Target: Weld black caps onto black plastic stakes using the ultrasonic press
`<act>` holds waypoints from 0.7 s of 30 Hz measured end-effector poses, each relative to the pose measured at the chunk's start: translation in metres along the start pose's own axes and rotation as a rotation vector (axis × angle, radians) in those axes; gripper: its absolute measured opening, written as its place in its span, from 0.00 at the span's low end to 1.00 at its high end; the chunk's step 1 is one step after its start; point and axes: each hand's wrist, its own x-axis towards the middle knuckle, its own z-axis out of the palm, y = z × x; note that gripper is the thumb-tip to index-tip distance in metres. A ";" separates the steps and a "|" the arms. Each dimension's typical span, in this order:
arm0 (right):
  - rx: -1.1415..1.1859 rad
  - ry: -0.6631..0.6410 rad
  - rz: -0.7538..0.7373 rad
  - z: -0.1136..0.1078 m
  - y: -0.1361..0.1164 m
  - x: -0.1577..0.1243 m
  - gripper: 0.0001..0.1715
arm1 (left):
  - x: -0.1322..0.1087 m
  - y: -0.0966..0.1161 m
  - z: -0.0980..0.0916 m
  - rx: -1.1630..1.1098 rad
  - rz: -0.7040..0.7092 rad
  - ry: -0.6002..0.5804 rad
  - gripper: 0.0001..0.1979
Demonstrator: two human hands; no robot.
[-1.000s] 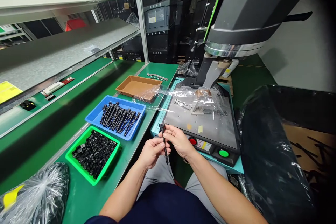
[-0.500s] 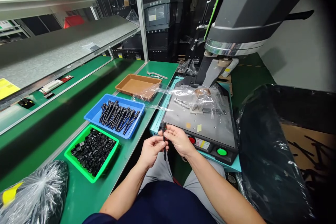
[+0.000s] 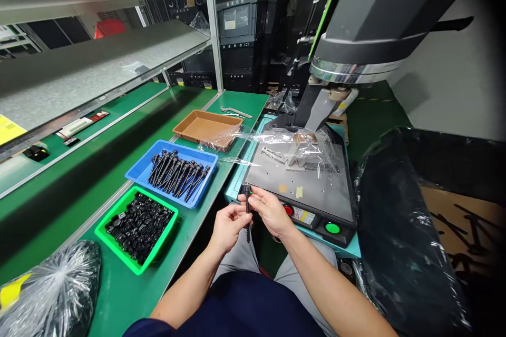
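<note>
A: What are you gripping?

B: A black rod, nearly upright, head uppermost, at the near side between the green bench and the machine bed. Your left hand is closed to a pinch on its lower shaft; your right hand is closed around it just below the head.

A: Why use both your hands?

B: Probably your low pinch steadies the shaft for your right fingers; their exact work is too small to tell.

A: And the trays on your left?

B: Likely placed for easy reach: the green tray nearest you, the blue tray beyond, its rods lying heads far, perhaps so you can grasp them by the head.
</note>
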 end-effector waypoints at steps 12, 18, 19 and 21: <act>-0.127 0.181 -0.042 0.019 -0.006 0.003 0.24 | -0.001 -0.003 0.004 0.033 -0.012 -0.033 0.17; -0.159 0.172 -0.039 0.021 -0.003 0.001 0.24 | -0.001 -0.002 0.003 -0.049 -0.069 -0.044 0.18; -0.157 0.174 -0.032 0.021 -0.003 0.001 0.24 | -0.001 -0.003 0.003 -0.052 -0.073 -0.045 0.18; -0.152 0.175 -0.020 0.022 -0.004 0.000 0.24 | -0.002 -0.003 0.002 -0.050 -0.075 -0.045 0.18</act>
